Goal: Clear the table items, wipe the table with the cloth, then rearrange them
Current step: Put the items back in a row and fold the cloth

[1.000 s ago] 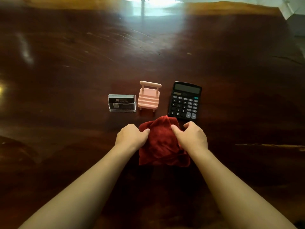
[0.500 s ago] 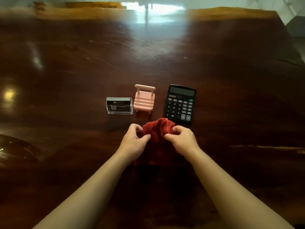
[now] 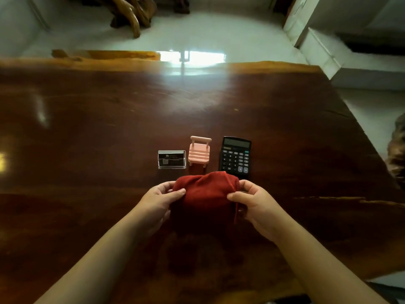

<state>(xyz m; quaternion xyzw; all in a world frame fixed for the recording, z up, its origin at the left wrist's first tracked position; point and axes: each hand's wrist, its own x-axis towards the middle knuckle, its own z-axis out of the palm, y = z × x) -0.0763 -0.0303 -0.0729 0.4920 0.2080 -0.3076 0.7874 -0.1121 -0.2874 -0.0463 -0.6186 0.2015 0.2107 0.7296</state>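
On the big brown table (image 3: 87, 150) sit three small things in a row. From the left: a clear card box (image 3: 172, 159), a little pink chair (image 3: 199, 152), and a black calculator (image 3: 235, 156). Just in front of them is the red cloth (image 3: 206, 194).

The left hand (image 3: 161, 199) pinches the left side of the cloth between thumb and fingers. The right hand (image 3: 255, 201) pinches the right side the same way. The cloth is bunched up between both hands, near the person.

What could go wrong? The three things are not cleared away yet. The cloth sits very close to the chair and the calculator. If the hands push it forward to wipe now, it could bump the chair over or shove the calculator.

The cloth covers the calculator's near edge. I cannot read the cards in the box. I cannot tell if the cloth's bottom touches the table.
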